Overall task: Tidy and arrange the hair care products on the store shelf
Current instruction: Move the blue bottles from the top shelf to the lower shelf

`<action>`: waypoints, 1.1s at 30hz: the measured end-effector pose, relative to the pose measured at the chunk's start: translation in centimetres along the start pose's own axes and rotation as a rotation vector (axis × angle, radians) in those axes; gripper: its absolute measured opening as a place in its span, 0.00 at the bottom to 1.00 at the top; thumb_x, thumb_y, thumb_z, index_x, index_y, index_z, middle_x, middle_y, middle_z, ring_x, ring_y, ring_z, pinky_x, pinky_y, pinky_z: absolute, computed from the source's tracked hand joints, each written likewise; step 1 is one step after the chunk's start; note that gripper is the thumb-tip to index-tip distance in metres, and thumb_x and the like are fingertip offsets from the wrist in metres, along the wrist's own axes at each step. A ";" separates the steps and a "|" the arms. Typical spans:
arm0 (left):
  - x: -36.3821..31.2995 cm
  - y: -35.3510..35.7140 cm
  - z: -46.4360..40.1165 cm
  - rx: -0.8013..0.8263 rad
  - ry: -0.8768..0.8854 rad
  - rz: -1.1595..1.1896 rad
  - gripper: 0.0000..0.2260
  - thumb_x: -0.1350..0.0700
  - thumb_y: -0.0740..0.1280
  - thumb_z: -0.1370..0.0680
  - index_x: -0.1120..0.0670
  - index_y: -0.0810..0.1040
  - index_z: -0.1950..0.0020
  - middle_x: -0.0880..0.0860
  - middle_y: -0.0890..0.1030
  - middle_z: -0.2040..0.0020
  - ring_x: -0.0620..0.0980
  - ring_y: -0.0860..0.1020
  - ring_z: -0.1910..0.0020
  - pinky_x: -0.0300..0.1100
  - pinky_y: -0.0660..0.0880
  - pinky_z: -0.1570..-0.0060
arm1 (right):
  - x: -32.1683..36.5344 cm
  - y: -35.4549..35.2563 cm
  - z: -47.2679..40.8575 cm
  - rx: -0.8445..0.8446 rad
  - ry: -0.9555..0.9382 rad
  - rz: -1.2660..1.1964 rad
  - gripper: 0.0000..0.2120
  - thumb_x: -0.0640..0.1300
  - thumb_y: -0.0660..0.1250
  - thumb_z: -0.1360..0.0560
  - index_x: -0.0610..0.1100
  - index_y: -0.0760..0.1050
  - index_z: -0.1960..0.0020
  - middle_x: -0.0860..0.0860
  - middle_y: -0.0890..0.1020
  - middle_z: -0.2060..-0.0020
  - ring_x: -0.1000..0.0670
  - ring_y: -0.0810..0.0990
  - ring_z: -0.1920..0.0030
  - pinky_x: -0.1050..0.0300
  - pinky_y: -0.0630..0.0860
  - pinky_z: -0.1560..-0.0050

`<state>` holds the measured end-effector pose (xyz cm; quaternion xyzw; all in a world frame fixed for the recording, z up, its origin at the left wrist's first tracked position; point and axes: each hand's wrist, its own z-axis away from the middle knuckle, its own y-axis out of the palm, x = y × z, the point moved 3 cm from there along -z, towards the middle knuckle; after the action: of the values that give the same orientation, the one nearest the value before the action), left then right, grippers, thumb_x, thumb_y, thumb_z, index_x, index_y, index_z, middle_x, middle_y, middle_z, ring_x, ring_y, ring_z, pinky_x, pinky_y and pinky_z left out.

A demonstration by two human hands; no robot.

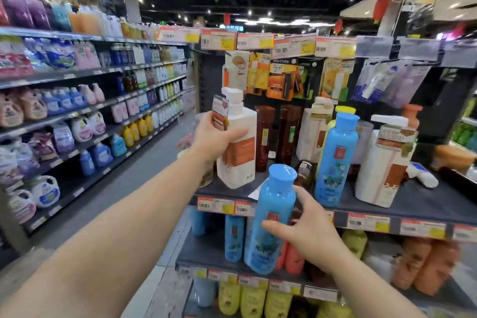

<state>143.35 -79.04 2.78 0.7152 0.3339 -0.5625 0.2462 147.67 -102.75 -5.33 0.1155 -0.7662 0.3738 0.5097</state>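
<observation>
Nearest to us, our right hand (304, 235) wraps thumb and fingers around a blue bottle (273, 219) with a rounded blue cap and a floral label, holding it upright in front of the shelf edge (366, 223). A little farther and to the left, our left hand (216, 137) grips a white pump bottle (238, 147) with an orange label band and a hanging tag; it is tilted, its base at the near left corner of the dark grey shelf. On that shelf, to the right, we see a second blue bottle (335, 160) standing upright, a boxed white pump bottle (384, 165) beyond it, and two brown bottles (277, 134) at the back. Below sit rows of blue, orange and yellow bottles. Carded packets hang above under price tags. Far left, a long aisle of detergent shelves (77, 111) runs away under a dark ceiling with spotlights.
</observation>
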 end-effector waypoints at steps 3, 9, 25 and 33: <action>2.2 1.5 -1.5 0.017 -0.020 -0.048 0.29 0.53 0.81 0.35 0.50 0.72 0.39 0.47 0.80 0.44 0.49 0.79 0.43 0.55 0.76 0.40 | 0.3 0.0 -0.5 -0.028 -0.014 0.023 0.31 0.52 0.79 0.37 0.62 0.70 0.39 0.67 0.79 0.47 0.63 0.77 0.44 0.56 0.76 0.43; 3.8 3.2 -3.3 0.035 -0.048 -0.107 0.26 0.53 0.79 0.32 0.47 0.69 0.39 0.47 0.78 0.41 0.50 0.77 0.40 0.56 0.75 0.38 | 0.5 0.2 -1.4 -0.076 -0.017 0.037 0.32 0.56 0.78 0.39 0.63 0.69 0.38 0.66 0.78 0.44 0.62 0.76 0.41 0.51 0.77 0.41; 0.1 0.8 5.2 0.355 -0.029 -0.109 0.29 0.47 0.73 0.27 0.43 0.65 0.29 0.48 0.74 0.34 0.46 0.77 0.40 0.48 0.78 0.43 | 0.9 1.9 -2.3 -0.026 -0.018 -0.002 0.30 0.47 0.79 0.35 0.62 0.70 0.39 0.66 0.80 0.48 0.68 0.76 0.49 0.74 0.72 0.55; 8.5 -1.8 11.5 0.423 -0.199 -0.226 0.32 0.54 0.81 0.39 0.47 0.75 0.37 0.47 0.83 0.44 0.44 0.82 0.46 0.50 0.78 0.42 | -1.6 6.9 -1.6 0.102 -0.021 -0.012 0.28 0.39 0.78 0.38 0.58 0.73 0.43 0.63 0.81 0.50 0.67 0.78 0.50 0.71 0.73 0.54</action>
<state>135.85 -84.55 -8.24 0.6502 0.2606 -0.7113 0.0583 145.62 -97.23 -9.51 0.1498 -0.7509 0.4082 0.4971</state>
